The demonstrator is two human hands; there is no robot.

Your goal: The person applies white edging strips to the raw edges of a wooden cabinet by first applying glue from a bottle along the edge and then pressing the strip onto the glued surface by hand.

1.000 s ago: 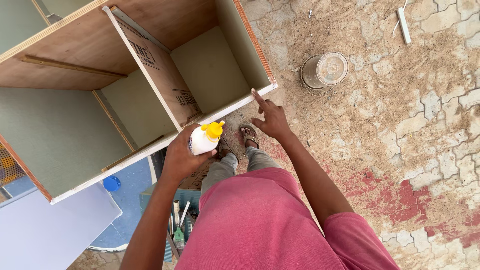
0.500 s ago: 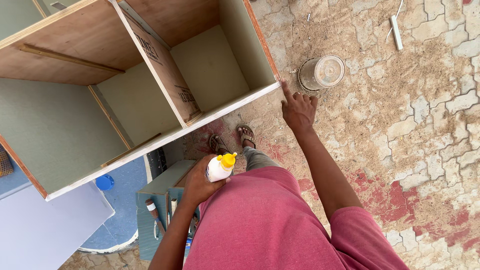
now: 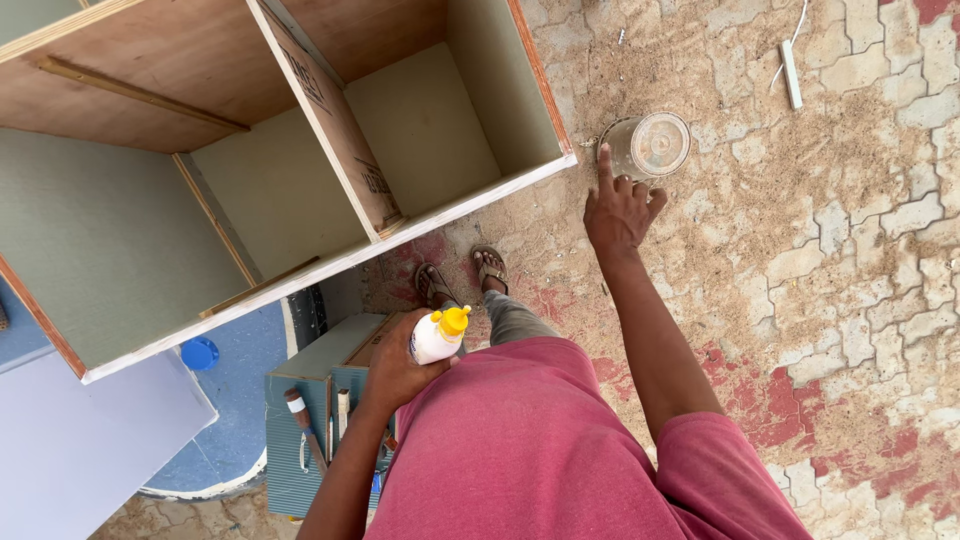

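Observation:
My left hand (image 3: 398,372) grips a white glue bottle with a yellow cap (image 3: 437,335), held close to my waist. My right hand (image 3: 618,207) is stretched out with the index finger pointing up, just off the right corner of the wooden cabinet (image 3: 330,262). The fingertip sits beside a clear round plastic container (image 3: 652,146) on the ground, and nothing is in that hand. The cabinet lies open toward me, with green inner panels, a plywood divider and a pale front edge.
A blue-grey toolbox (image 3: 310,412) with a hammer and other tools stands below the cabinet, by my sandalled feet (image 3: 462,277). A blue lid (image 3: 200,353), a white board (image 3: 80,445) and a white strip (image 3: 790,74) lie around. The ground is sandy paving.
My left hand lowered the glue bottle from the cabinet's front edge toward my waist. My right hand moved off the edge, rightward toward the clear container.

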